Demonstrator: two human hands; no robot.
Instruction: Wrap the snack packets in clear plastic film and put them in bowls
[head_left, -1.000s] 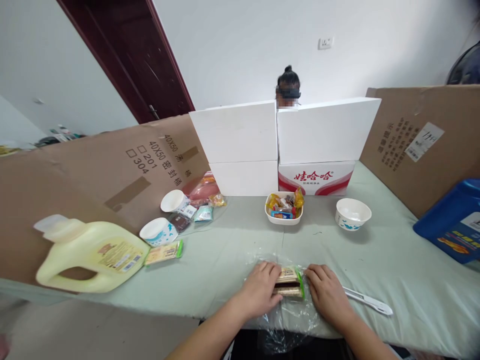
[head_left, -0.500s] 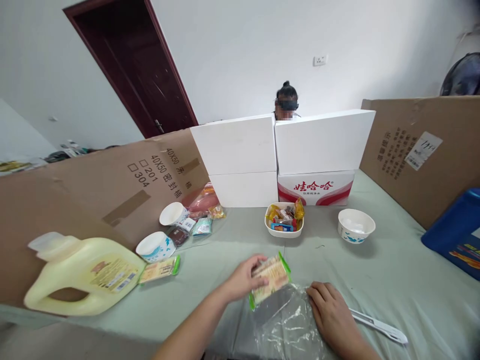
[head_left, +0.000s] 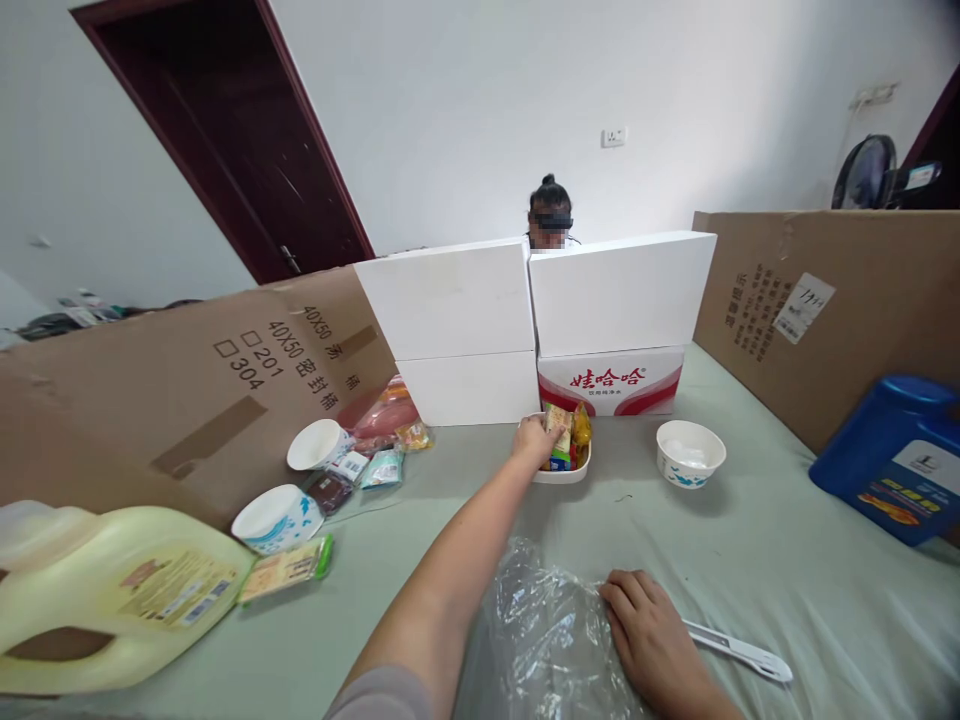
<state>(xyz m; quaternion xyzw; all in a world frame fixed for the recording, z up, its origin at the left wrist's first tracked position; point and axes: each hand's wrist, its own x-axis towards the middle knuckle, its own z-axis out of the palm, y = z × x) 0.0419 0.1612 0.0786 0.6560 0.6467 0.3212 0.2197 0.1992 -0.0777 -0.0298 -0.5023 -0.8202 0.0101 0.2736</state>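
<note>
My left hand [head_left: 536, 440] reaches forward to the white tub [head_left: 561, 477] by the boxes. Its fingers are closed on a cracker packet [head_left: 559, 425] with green ends, held over the other wrapped snacks [head_left: 581, 425] in the tub. Whether the packet rests on them is hard to see. My right hand [head_left: 641, 625] lies on the cloth near the front edge, fingers curled at the side of a clear plastic bag [head_left: 555, 630]. Just right of that hand lies a white utility knife [head_left: 739, 650].
White boxes [head_left: 465, 330] and cardboard panels [head_left: 832, 310] wall the table. Left are a yellow jug [head_left: 150, 590], two tipped paper bowls [head_left: 277, 518], a second cracker packet [head_left: 285, 570] and small packets [head_left: 382, 468]. Right are an upright paper bowl [head_left: 690, 455] and a blue bottle [head_left: 892, 460]. Someone sits behind.
My left hand has carried the cracker packet forward from above the plastic bag to the white tub. My right hand stays by the bag. The view has shifted slightly.
</note>
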